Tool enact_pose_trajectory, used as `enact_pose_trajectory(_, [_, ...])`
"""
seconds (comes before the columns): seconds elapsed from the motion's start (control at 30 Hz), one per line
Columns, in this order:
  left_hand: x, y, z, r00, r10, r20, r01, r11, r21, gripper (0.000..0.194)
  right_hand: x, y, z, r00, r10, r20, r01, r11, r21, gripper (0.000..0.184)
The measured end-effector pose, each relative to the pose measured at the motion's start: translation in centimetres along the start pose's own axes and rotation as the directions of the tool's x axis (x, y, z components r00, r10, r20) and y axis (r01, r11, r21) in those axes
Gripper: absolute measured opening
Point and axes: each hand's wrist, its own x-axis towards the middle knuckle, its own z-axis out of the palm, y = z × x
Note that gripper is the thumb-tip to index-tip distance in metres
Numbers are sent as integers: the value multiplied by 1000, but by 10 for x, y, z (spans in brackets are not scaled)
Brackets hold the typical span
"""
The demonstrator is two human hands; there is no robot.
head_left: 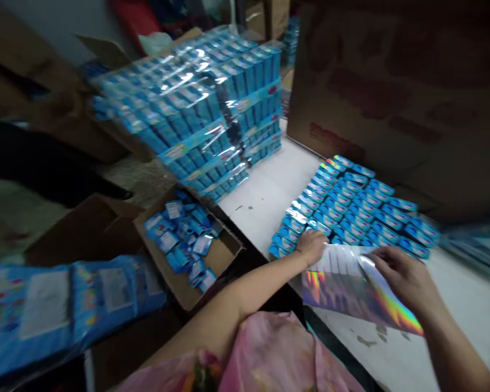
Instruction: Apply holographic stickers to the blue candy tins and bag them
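My left hand (312, 246) rests at the near edge of several rows of small blue boxes (351, 207) laid flat on the white table (269, 190). Its fingers lie on the top left corner of a shiny holographic sheet (351, 294). My right hand (406, 277) grips the right side of that sheet, fingers curled over its top edge. The sheet lies on the table just in front of the blue boxes.
A tall stack of plastic-wrapped blue box packs (204, 103) stands at the table's far left. An open cardboard box (188, 245) with loose blue boxes sits below the table edge. A large brown carton (392, 81) stands at the back right. Wrapped blue packs (65, 305) lie lower left.
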Motion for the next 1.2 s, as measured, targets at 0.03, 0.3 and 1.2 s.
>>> enact_pose_trajectory(0.03, [-4, -2, -8, 998, -18, -55, 8, 986, -164, 18, 4, -13, 7, 996, 90, 14, -91, 994, 68, 31])
enact_pose_trajectory(0.3, [-29, -41, -79, 903, -402, 151, 324, 405, -855, 41, 34, -57, 108, 867, 475, 153, -427, 547, 720, 25])
enact_pose_trajectory(1.2, [0, -94, -103, 825, -552, 123, 327, 289, -900, 41, 61, -71, 168, 870, 480, 112, -445, 667, 598, 20])
